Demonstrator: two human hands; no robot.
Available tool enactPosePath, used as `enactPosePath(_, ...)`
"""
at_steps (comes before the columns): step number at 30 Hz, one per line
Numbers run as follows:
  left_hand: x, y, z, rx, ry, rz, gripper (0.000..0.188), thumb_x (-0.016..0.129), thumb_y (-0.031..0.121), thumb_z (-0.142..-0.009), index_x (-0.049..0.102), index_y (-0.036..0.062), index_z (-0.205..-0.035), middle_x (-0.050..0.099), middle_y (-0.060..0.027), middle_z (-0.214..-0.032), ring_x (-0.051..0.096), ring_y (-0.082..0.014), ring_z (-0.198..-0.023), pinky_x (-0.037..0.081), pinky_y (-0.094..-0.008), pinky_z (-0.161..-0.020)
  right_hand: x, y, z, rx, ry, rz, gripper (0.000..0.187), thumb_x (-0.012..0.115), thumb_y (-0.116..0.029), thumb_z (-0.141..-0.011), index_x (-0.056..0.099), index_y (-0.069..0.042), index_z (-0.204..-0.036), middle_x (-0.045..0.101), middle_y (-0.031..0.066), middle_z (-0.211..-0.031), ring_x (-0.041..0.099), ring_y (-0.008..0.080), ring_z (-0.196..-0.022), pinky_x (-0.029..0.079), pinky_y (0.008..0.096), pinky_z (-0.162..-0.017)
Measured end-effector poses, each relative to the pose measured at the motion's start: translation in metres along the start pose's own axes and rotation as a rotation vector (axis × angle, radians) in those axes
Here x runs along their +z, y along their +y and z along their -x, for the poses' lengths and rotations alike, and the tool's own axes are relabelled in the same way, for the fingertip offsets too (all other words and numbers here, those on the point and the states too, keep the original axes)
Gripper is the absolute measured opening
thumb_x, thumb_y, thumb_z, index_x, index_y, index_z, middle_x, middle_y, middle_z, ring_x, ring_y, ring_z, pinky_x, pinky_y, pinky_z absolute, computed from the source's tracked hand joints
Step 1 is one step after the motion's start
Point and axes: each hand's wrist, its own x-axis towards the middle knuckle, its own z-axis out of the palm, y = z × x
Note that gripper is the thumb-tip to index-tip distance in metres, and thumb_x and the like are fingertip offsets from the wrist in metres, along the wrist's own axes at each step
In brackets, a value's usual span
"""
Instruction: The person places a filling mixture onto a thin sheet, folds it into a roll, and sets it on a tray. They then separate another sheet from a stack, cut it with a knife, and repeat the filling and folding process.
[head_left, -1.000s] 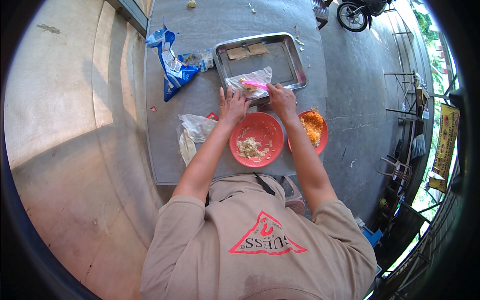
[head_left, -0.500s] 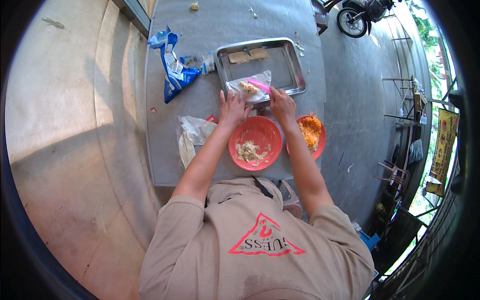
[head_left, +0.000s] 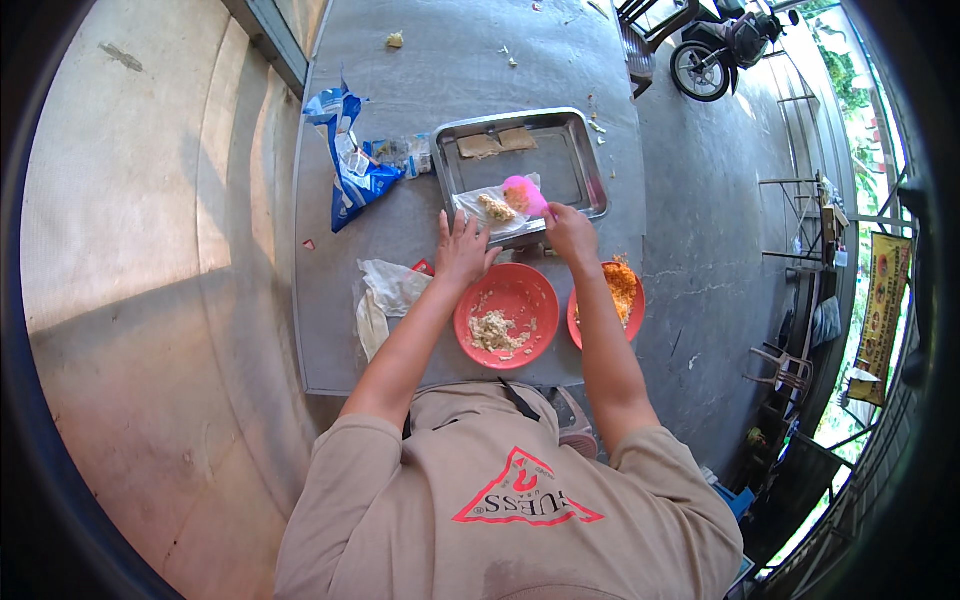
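My right hand [head_left: 572, 238] grips the handle of a pink spoon [head_left: 538, 203]; some filling lies on its bowl, just above a thin white wrapper sheet [head_left: 512, 226]. A small heap of pale, crumbly filling [head_left: 495, 208] sits on that sheet, at the near-left part of a metal tray [head_left: 597, 185]. Fingers spread, my left hand [head_left: 463, 252] rests at the tray's near-left corner beside the sheet. Two flat brownish folded pieces [head_left: 498, 142] lie along the tray's far side.
Nearer me stand a red bowl [head_left: 545, 335] with pale filling and another red bowl [head_left: 637, 322] with orange shreds. White wrapper sheets [head_left: 395, 288] lie left. A blue packet [head_left: 352, 185] and a clear plastic packet [head_left: 408, 155] are left of the tray. Scraps dot the grey table [head_left: 400, 75].
The spoon has turned so its bowl faces up, lifted a little off the heap. My left hand stays by the sheet. The whole view has shifted slightly downward.
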Motion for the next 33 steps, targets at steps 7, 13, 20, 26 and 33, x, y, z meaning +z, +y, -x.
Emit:
enactPosePath(7,0.002,-0.005,0.004,0.025,0.004,0.024,0.05,0.055,0.05,-0.093,0.064,0.0137,-0.126,0.051,-0.0134,-0.138,0.03,-0.0343,-0.141,0.008,-0.0619,-0.117,-0.01,-0.004,-0.004,0.067,-0.124,0.032,0.026,0.058,-0.03,-0.091,0.073,-0.011,-0.099,0.071,0.0166,-0.098,0.066,0.0368,-0.095,0.052,0.0493,-0.082)
enactPosePath(13,-0.003,-0.007,0.006,0.038,-0.024,0.028,0.049,0.056,0.048,-0.093,0.064,0.0136,-0.126,0.051,-0.0128,-0.14,0.03,-0.0327,-0.142,0.009,-0.0618,-0.117,-0.01,-0.015,-0.014,0.048,-0.249,0.125,0.028,0.059,-0.032,-0.091,0.074,-0.012,-0.104,0.071,0.0165,-0.098,0.067,0.0368,-0.094,0.053,0.0489,-0.082)
enactPosePath(20,0.002,-0.012,0.009,0.081,0.059,0.066,0.047,0.056,0.046,-0.094,0.063,0.0131,-0.126,0.05,-0.0145,-0.139,0.029,-0.0337,-0.142,0.013,-0.0569,-0.118,-0.014,-0.002,-0.022,0.091,-0.193,-0.123,0.032,0.059,-0.034,-0.091,0.073,-0.011,-0.109,0.07,0.0195,-0.101,0.066,0.0388,-0.097,0.052,0.0483,-0.085)
enactPosePath(26,0.007,-0.017,0.009,0.131,0.11,0.082,0.045,0.056,0.046,-0.094,0.063,0.0121,-0.123,0.048,-0.0176,-0.138,0.029,-0.0345,-0.141,0.018,-0.0561,-0.118,-0.004,0.009,-0.022,0.118,-0.276,-0.098,0.033,0.061,-0.035,-0.091,0.073,-0.009,-0.107,0.069,0.0211,-0.101,0.065,0.0386,-0.099,0.051,0.0473,-0.086)
enactPosePath(33,0.008,-0.018,0.009,0.142,0.083,0.08,0.042,0.057,0.045,-0.093,0.064,0.0122,-0.118,0.047,-0.0162,-0.138,0.03,-0.0343,-0.14,0.02,-0.0595,-0.116,-0.009,0.021,-0.025,0.1,-0.251,-0.023,0.033,0.062,-0.035,-0.09,0.073,-0.009,-0.108,0.07,0.0194,-0.101,0.066,0.0377,-0.098,0.052,0.0459,-0.086)
